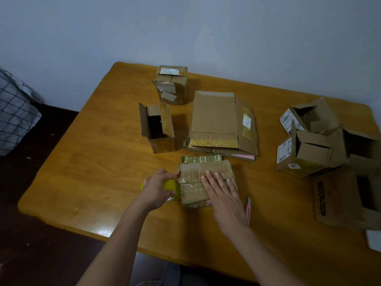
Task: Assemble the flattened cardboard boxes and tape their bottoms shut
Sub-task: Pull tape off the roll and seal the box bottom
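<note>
Cardboard is the heart of it: a small brown cardboard box (198,182), bottom flaps folded shut and facing up, sits near the front edge of the orange-brown wooden table (92,162). The right hand (222,190) lies flat on those flaps with fingers straight, pressing them down, while the left hand (156,186) curls around a yellow tape roll (171,185) held against the box's left edge. Trouble would likely come from the seam: if the pressing hand lifts early, the flaps could spring up and the tape would bridge a gap or wrinkle. The box looks light, so a hard pull on the roll could drag it sideways or skew the strip. Old glossy tape on the flaps may also weaken the bond. A pink utility knife (248,209) lies just beside the right wrist, where a careless sweep could catch it. Farther back wait a stack of flattened brown cardboard boxes (218,122) and an open narrow box (156,129); opened boxes (313,141) crowd the right side.
</note>
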`<state>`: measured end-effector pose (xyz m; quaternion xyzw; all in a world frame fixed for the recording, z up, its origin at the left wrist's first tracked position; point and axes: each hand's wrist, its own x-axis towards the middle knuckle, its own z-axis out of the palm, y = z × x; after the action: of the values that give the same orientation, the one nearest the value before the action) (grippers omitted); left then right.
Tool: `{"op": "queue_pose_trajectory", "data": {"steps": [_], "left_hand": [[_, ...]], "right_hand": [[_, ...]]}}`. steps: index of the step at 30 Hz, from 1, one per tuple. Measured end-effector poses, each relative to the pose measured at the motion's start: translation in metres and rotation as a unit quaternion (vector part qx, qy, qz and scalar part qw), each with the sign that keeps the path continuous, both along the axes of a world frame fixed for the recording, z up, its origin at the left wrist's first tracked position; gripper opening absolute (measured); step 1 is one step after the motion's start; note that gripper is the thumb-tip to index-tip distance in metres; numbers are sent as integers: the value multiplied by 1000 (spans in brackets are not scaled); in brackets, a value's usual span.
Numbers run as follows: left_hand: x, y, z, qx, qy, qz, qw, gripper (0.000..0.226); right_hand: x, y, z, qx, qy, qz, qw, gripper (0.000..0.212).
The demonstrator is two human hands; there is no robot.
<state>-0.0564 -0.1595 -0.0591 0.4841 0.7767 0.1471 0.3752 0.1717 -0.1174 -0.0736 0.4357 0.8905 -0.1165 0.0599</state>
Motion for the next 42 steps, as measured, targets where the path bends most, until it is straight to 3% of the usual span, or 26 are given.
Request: {"op": "queue_pose_trajectory", "data": {"steps": [4,7,11,18,21,24,34,40,42], "left_hand": [[-2,-4,11,4,4,-59,998,75],[-12,-14,10,23,-49,-14,998,79],[-11,-21,7,47,-67,0,997,54],[-18,-20,16,42,-103,30,993,65],[-14,-22,16,45,-98,27,994,54],[-13,-25,15,46,-101,38,993,55],[-15,-15,25,-26,-43,37,998,46],[2,-20,21,-5,-94,55,994,46],[3,-26,21,14,-149,70,986,49]], "right_hand": [[3,3,7,-22,2,19,1000,82],[1,3,13,-27,10,13,1000,81],[-9,-7,17,-24,10,34,999,92],[-14,-2,19,-48,0,44,998,92],[-24,-7,10,-39,15,63,997,84],[-31,-10,1,-9,16,103,994,90],[-20,-3,0,4,17,98,995,104],[4,14,-2,1,-7,83,997,103],[6,20,5,-22,-8,60,998,90]]}}
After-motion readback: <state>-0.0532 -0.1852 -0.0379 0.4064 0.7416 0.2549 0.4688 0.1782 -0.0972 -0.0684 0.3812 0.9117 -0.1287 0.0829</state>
